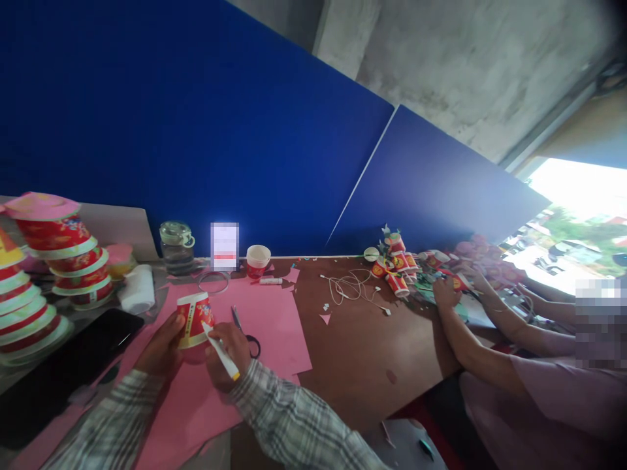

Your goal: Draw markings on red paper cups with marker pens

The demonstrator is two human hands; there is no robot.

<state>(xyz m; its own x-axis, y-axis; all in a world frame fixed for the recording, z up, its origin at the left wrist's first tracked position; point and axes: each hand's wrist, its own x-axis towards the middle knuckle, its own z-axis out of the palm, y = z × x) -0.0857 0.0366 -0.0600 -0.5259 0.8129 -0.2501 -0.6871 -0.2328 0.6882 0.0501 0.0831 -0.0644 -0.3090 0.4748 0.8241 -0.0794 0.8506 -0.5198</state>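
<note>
My left hand (164,339) grips a red and cream paper cup (193,320) from its left side, and the cup is held over pink paper (274,326). In my right hand (229,349) is a white marker-like pen (223,356) with a yellow end toward me. Its other end points at the cup's right side; whether it touches cannot be made out. Scissors (252,344) with dark handles lie on the pink paper just beyond my right hand. A white tube (271,281) rests at the sheet's far edge, beside another paper cup (258,261).
Stacked paper bowls (81,261) stand at the left, near a white roll (137,289) and a black phone-like slab (68,372). A glass jar (177,248) stands by the blue partition (196,130). White earphones (347,287) lie mid-table. Other people's hands (447,292) work at the right.
</note>
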